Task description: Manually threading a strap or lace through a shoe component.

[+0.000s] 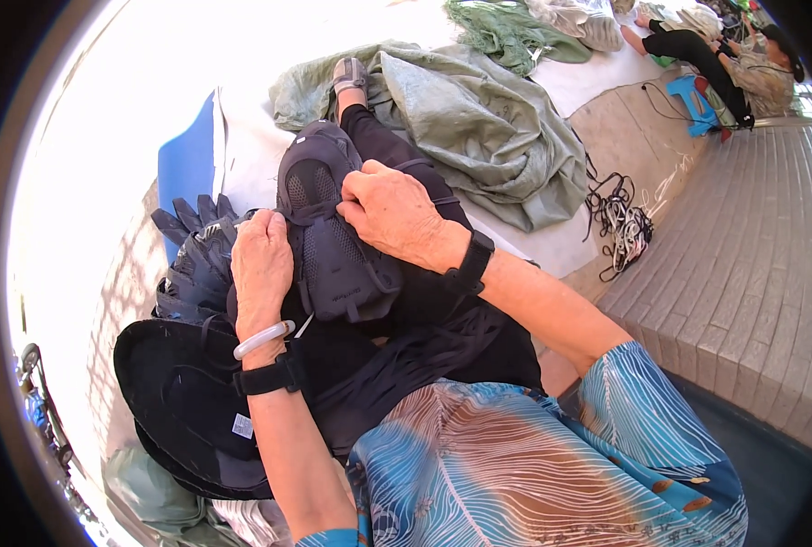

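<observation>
Sunlit paved ground (606,123) and pale sheeting (246,137) around a black mesh piece (337,228) worked on a lap

Nearest, a blue-and-brown patterned shirt (488,456) fills the lower edge, and dark straps (415,356) lie heaped across the near edge of the lap (511,351). Past the lap's left edge sits a black round-edged fabric item (182,392) with a small white label.

Both forearms reach forward and converge. The left hand (263,260) points almost straight ahead, its back upward, a white bangle (264,339) at the wrist; its fingers are curled closed against the left edge of the mesh piece, though whether they pinch it cannot be told. The right hand (392,211) comes in diagonally from the lower right, knuckles up, with thumb and forefinger pinching the piece's right edge.

Lying lengthwise over the lap, the piece has its long axis tilted slightly: the rounded end points away toward the outstretched foot (351,80), the blunt end back toward the body and a little right.

Similar black pieces (196,260) are bunched left of the lap. Farther out, a grey-green tarp (479,128) spreads over the sheeting, tangled cords (625,223) lie beside a bench's (725,283) left edge, and another person (761,77) sits near a blue stool (693,105).
</observation>
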Tool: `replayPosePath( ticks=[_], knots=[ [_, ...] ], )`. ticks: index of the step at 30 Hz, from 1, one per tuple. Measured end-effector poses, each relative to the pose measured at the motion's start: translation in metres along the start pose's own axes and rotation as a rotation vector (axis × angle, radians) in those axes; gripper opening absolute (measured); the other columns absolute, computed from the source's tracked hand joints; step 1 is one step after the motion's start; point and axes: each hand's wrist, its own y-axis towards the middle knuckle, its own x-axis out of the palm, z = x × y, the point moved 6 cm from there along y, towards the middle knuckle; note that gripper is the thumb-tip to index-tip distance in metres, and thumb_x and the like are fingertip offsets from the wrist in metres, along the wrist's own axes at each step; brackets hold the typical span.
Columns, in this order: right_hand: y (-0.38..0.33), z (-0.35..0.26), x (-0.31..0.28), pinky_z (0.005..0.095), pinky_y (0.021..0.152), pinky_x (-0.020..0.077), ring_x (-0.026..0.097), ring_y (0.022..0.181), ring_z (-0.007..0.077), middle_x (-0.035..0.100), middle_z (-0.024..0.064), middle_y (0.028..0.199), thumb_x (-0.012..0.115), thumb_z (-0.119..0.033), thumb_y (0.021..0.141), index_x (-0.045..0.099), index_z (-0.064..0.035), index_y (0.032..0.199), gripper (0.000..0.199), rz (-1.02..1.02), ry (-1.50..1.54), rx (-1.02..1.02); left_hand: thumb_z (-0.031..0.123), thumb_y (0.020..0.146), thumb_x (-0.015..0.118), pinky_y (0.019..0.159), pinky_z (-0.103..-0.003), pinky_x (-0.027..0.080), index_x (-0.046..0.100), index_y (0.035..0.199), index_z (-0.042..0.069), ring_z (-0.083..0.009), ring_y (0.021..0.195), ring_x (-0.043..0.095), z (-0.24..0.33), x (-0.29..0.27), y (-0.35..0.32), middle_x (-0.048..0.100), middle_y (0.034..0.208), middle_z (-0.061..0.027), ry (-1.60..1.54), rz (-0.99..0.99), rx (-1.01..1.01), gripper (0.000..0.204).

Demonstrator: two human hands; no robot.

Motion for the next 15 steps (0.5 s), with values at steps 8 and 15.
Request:
replayPosePath(
  ticks=[8,15],
  knots=[
    [-0.005,-0.037,-0.01,0.0369,0.076,0.0422,0.054,0.085,0.0257,0.053,0.0082,0.088,0.072,-0.016,0.072,0.062,-0.0057,0.086,0.02,0.201,-0.129,-0.322,0.023,0.091,0.044,0.068,-0.043,0.046,0.058,0.083,-0.002,-0.0351,0.069,0.059,0.01,-0.004,-0.007,0.058,0.077,-0.0213,-0.207,-0.175,-0.157,0.03],
    [0.01,-0.069,0.03,0.0358,0.072,0.043,0.057,0.084,0.0269,0.057,0.0108,0.083,0.066,-0.011,0.069,0.063,-0.0007,0.083,0.017,0.026,-0.443,-0.312,0.023,0.091,0.044,0.063,-0.042,0.046,0.058,0.082,-0.003,-0.0351,0.063,0.06,-0.006,-0.003,0.0,0.06,0.076,-0.021,-0.132,-0.02,0.042,0.031]
  ],
)
